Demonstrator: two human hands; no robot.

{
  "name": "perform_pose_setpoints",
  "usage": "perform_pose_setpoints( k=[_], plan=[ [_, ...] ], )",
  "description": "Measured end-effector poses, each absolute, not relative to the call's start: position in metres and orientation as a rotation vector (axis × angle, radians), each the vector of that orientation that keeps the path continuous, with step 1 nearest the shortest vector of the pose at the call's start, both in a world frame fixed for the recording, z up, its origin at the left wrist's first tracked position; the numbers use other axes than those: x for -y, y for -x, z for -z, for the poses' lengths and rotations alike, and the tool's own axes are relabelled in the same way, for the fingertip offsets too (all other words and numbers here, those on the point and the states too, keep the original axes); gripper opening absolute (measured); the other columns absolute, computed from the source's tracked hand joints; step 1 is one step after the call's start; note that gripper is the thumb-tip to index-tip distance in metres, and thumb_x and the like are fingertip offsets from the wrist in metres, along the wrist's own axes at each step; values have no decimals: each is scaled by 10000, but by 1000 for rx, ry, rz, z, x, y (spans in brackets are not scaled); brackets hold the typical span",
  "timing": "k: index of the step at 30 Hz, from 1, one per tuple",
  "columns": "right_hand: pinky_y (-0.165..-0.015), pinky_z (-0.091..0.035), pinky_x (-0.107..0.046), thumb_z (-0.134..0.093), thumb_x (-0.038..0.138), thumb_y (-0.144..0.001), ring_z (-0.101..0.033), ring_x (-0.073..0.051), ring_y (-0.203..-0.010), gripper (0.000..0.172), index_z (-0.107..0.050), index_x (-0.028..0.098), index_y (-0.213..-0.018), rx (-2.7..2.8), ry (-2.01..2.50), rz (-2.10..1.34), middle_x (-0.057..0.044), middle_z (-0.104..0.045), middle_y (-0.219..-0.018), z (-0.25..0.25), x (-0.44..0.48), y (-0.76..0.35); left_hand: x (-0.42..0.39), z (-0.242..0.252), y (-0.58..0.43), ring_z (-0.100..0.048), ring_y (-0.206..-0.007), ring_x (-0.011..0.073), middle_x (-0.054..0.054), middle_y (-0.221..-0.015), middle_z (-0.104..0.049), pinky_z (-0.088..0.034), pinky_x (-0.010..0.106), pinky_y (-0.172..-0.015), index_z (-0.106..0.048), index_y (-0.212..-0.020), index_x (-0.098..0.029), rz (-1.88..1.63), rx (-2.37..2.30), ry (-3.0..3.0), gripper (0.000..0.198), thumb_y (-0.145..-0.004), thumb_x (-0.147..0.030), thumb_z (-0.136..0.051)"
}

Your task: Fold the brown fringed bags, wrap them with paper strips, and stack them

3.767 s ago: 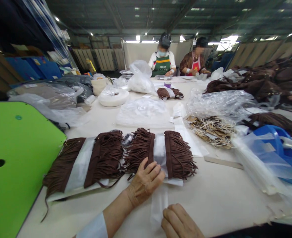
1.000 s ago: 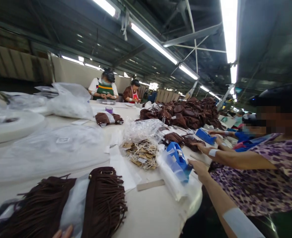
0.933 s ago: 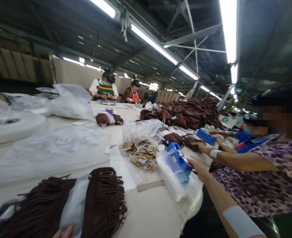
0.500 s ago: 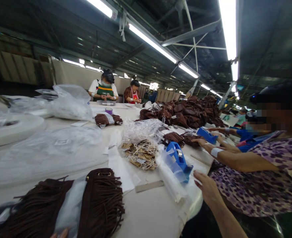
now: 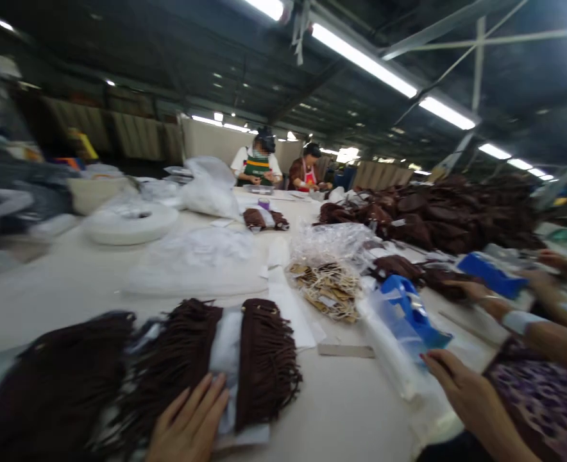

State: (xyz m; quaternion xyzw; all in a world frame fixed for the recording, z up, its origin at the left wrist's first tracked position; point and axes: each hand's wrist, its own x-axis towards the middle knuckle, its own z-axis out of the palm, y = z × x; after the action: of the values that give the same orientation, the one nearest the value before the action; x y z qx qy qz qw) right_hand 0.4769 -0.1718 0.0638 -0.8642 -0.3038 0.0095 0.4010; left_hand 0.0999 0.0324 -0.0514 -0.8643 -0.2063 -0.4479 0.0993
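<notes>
A dark brown fringed bag (image 5: 267, 359) with eyelets lies at the near edge of the table, a whitish wrapping band (image 5: 226, 359) across its middle. My left hand (image 5: 192, 417) rests on it, fingers stretched out flat beside and partly over the band. At the right, my right hand (image 5: 471, 398) has its fingertips pressed together by the front end of a blue tape dispenser (image 5: 411, 314). What is between them, if anything, is too blurred to make out. Clear plastic bags (image 5: 392, 353) lie against the dispenser's near side.
Another brown piece (image 5: 67, 385) lies at the left. Tan tags with strings (image 5: 326, 292) are heaped mid-table. A grey strip (image 5: 346, 351), a white roll (image 5: 132, 224) and a large pile of brown bags (image 5: 432, 212) lie around. A co-worker's arm (image 5: 519, 317) reaches in from the right.
The view has turned left, so things appear further right. More of my left hand now shows on the fringed bag. My right hand stays by the blue dispenser.
</notes>
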Motion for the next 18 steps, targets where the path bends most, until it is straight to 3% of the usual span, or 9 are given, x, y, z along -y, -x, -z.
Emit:
perform_pose_setpoints(
  k=[3,8,18],
  plan=[
    [-586,-465,-319,-580,515,-640,-607,-243,-644,244,-633,290,-720,1375,2065,-191,-51,-668,-711,-85,130,-425,-21,27,-94,-459,-1207,149,55,-1213,-596,-272,301,-1043,-568,-1150,-168,1086,678,2645,436,-823,-37,-311],
    [-566,-414,-245,-385,324,-899,-550,-150,-606,254,-562,252,-730,2255,1704,-551,-14,-595,-689,-118,49,-325,-16,18,-96,-443,-1210,178,63,-1217,-591,-317,332,-981,-581,-1112,-144,1020,729,2616,377,-844,-73,-325],
    [-531,-309,-241,-498,162,-845,-547,-135,-593,158,-603,176,-727,3052,1335,-223,-26,-617,-676,-106,-54,-267,-17,26,-95,-427,-1211,247,120,-1217,-574,-327,386,-961,-594,-1088,-132,1050,770,2647,331,-856,-163,-360]
  ],
)
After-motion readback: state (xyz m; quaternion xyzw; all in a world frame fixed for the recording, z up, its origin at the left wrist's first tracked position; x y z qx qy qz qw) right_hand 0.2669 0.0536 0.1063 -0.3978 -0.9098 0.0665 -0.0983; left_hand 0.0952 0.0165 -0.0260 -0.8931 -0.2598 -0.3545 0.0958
